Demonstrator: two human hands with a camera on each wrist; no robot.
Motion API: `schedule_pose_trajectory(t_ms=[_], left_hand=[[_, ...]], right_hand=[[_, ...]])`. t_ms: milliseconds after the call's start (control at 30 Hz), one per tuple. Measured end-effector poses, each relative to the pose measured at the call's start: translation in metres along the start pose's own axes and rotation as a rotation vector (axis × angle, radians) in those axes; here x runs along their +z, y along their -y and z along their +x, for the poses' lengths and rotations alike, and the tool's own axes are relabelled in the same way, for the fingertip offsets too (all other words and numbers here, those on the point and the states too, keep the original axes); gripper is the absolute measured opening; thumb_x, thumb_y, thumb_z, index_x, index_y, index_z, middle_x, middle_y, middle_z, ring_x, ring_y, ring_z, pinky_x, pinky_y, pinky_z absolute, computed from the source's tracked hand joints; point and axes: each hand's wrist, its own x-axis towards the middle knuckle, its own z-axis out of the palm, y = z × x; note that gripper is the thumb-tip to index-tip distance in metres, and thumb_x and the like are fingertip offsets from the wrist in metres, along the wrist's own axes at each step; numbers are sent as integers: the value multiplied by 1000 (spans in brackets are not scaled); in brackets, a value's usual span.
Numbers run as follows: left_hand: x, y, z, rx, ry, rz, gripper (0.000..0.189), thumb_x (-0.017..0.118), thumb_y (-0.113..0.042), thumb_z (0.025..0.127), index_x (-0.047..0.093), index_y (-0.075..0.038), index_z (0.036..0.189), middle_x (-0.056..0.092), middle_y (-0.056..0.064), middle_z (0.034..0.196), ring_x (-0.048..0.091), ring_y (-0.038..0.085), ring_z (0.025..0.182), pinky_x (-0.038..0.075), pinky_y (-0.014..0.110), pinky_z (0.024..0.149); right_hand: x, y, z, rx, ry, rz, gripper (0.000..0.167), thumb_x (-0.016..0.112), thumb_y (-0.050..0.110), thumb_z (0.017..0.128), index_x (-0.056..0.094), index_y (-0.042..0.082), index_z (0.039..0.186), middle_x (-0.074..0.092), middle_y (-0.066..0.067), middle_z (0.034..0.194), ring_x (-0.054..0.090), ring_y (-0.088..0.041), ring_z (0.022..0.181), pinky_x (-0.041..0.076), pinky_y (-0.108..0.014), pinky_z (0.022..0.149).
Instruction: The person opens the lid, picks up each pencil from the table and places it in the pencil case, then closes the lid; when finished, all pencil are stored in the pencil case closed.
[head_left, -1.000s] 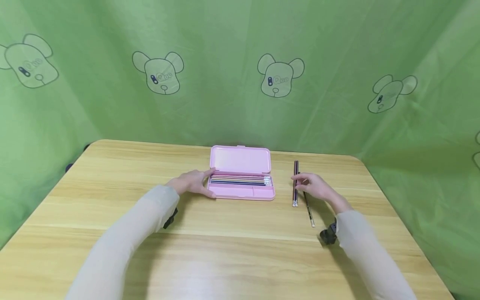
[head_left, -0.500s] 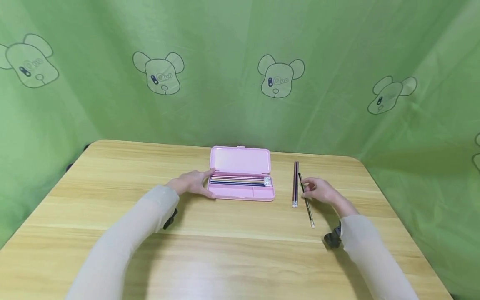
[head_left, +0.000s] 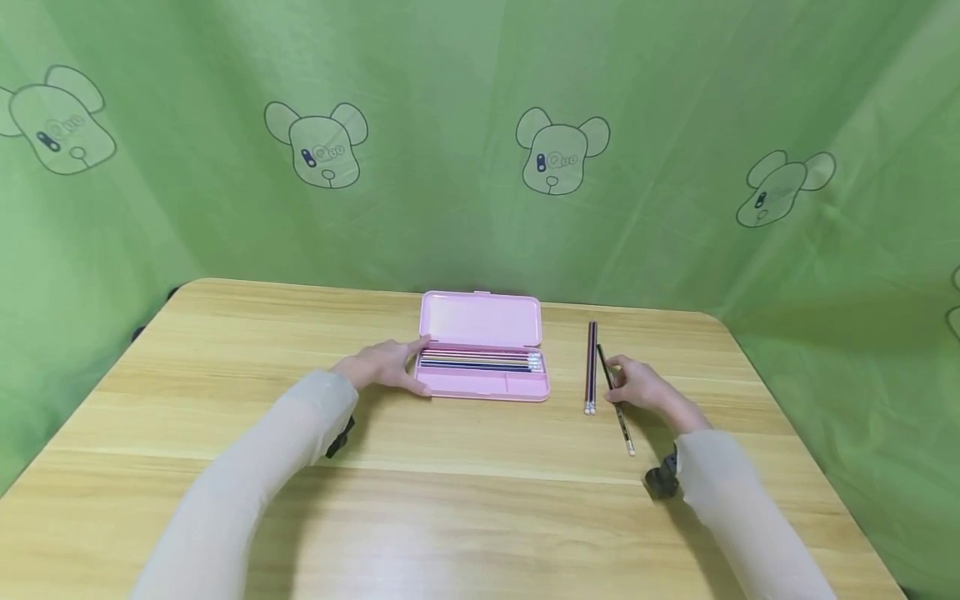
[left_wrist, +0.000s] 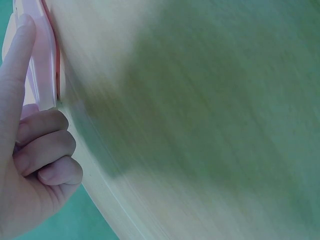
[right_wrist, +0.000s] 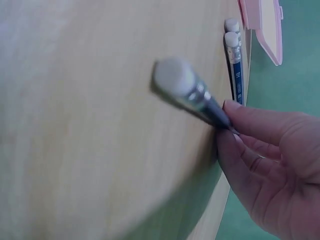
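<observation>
The right hand (head_left: 643,390) pinches a dark, eraser-tipped pencil (head_left: 625,427) between thumb and fingertips, its white eraser toward the person. The left hand (head_left: 386,364) grips the left end of an open pink pencil case (head_left: 463,384), thumb at the front, a finger at the back. Several pencils (head_left: 476,362) lie in the case's rear compartment. Between case and right hand, two striped pencils (head_left: 590,371) lie side by side on a wood-grain table (head_left: 450,517). Behind hangs a green curtain (head_left: 450,225) printed with bear-like heads.

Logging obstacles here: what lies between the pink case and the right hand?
In the head view, two pencils lie side by side on the table between the pink case and the right hand, which pinches a third pencil.
</observation>
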Motion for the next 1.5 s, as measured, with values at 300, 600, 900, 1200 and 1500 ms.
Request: schedule_pose_trajectory(t_ms=[300,600,900,1200,1500], left_hand=[[2,2,3,17,-16,11,105,69,-59,69,15,-15,147,44,29,131,47,37,118,42,44,95],[3,3,4,21,-15,2,106,68,-59,68,14,-15,147,42,29,133,46,37,119,41,45,95],[2,2,3,18,-15,4,105,69,-58,69,14,-15,147,43,28,132,46,37,118,41,45,95],[3,2,4,12,-9,25,105,68,-59,69,14,-15,147,45,28,131,48,36,117,43,44,93],[3,1,5,13,-10,15,105,69,-58,69,13,-15,147,42,28,133,46,37,119,41,44,96]], right_hand=[[1,1,-1,52,-2,67,60,62,-1,79,32,-18,128,52,-12,82,51,-17,69,48,-29,64],[-2,-8,-1,-4,-87,112,57,58,-4,79,32,-17,128,53,-15,84,51,-18,69,47,-27,62],[-4,-3,1,-110,-185,103,46,54,-7,81,40,-13,125,53,-20,89,55,-31,83,49,-33,69],[8,6,12,-200,-242,94,41,52,-11,82,48,-8,123,54,-25,93,55,-33,81,47,-29,65],[20,26,24,-305,-270,34,34,51,-12,82,55,-5,115,55,-19,91,52,-30,83,45,-43,76]])
